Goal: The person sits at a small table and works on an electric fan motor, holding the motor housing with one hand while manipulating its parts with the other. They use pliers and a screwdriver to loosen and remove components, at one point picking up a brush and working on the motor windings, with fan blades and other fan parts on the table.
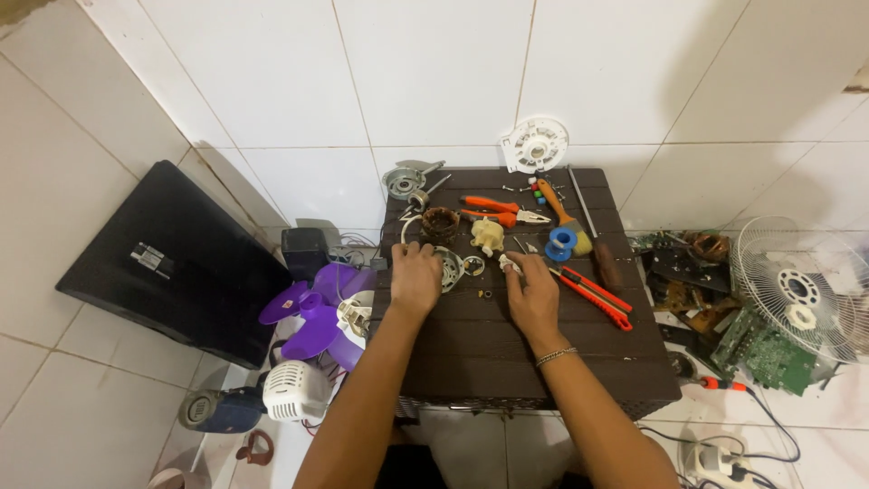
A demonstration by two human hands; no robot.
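- Nearest you, the front strip of the dark slatted table lies bare under your forearms, so both wrists have somewhere to rest; the front edge sits just below them.
- Your left hand is curled down over a round metal motor housing, fingers closed on its left rim, apparently to pin it flat.
- Your right hand lies palm down just right of it, fingertips pinched on a small white part; the exact grip is too small to make out.
- A small metal ring lies between the hands, beside the housing.
- A red utility knife lies angled just right of your right hand, close to the table's right side.
- Farther back stand a copper-wound stator and a cream plastic piece, then orange pliers, a blue tape roll and an orange-handled screwdriver, all within a forward reach.
- At the far edge, a white round plate leans on the tiled wall.
- Off the left edge sits a purple fan blade; off the right, a white fan grille and green circuit boards crowd the floor.
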